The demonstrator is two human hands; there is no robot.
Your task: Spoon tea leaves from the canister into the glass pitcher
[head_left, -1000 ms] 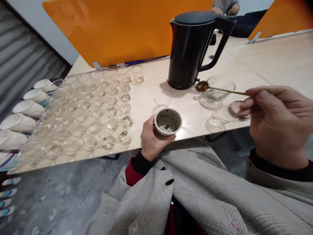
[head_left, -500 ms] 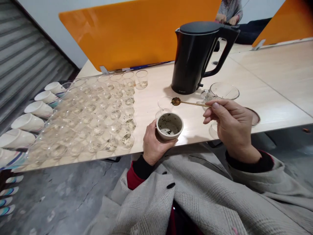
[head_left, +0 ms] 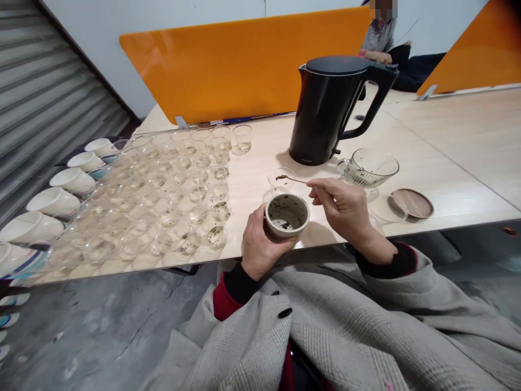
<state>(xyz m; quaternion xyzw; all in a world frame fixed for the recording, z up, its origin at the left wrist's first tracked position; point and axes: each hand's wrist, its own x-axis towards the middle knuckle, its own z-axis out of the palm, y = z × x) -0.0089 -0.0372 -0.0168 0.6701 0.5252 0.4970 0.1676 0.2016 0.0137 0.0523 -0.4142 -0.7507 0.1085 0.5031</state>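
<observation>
In the head view, the left hand (head_left: 260, 244) had its fingers wrapped around a pale cup (head_left: 288, 213) (dark flecks (head_left: 286, 224) clung inside) near the edge of the counter (head_left: 252, 179); the right hand (head_left: 344, 209) pinched a spoon (head_left: 293, 179) over a clear cup (head_left: 281, 187).

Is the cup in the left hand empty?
No, not quite: dark flecks cling inside the cup in the left hand, though pale wall shows between them. I cannot tell whether there is any liquid.

Spoon (head_left: 294, 180): one
Grey cup (head_left: 286, 233): one
Kettle (head_left: 321, 119): one
Glass jug (head_left: 372, 168): one
Wooden disc (head_left: 413, 204): one
Orange dividers (head_left: 244, 70): two
Clear cups (head_left: 215, 237): dozens, overlapping
White cups (head_left: 72, 182) alongside: six
</observation>
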